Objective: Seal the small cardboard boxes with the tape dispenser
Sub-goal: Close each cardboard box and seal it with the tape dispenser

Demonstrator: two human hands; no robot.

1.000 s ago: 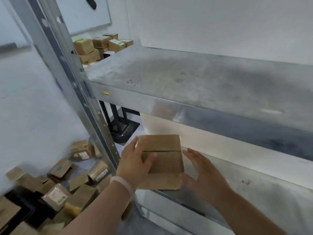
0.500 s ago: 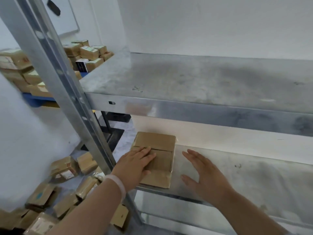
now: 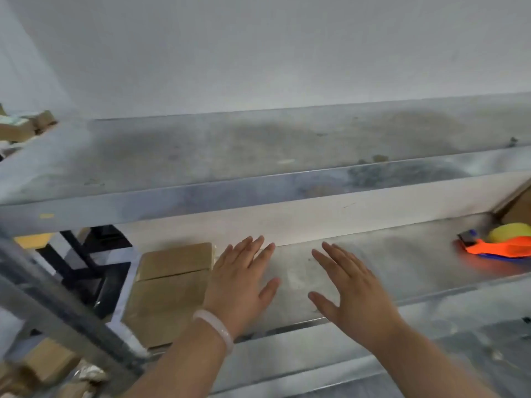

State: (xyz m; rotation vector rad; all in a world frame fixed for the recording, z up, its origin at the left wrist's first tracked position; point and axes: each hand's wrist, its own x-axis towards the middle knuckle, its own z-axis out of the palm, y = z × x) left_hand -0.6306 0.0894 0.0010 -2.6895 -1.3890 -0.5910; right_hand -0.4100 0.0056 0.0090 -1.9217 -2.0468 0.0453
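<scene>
Both the left hand (image 3: 241, 285) and right hand (image 3: 355, 294) hover spread and empty, so the unsealed cardboard box (image 3: 169, 291) at the shelf's (image 3: 402, 254) left front corner could slip off during a reach for the tape dispenser (image 3: 500, 242).

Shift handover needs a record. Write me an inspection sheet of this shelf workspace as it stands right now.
Surface: metal shelf, middle tier, dusty and scuffed; the shelf above bare in view.
Job's things: small cardboard box at the shelf's left end, flaps closed, no tape discernible; orange tape dispenser with a yellowish roll at the far right.
Clutter: part of a larger carton behind the dispenser.
Hands: left hand open, beside the box; right hand open, fingers spread, holding nothing.
Cables: nothing seen.
Surroundings: white wall; more boxes at upper left and on the floor at lower left.
</scene>
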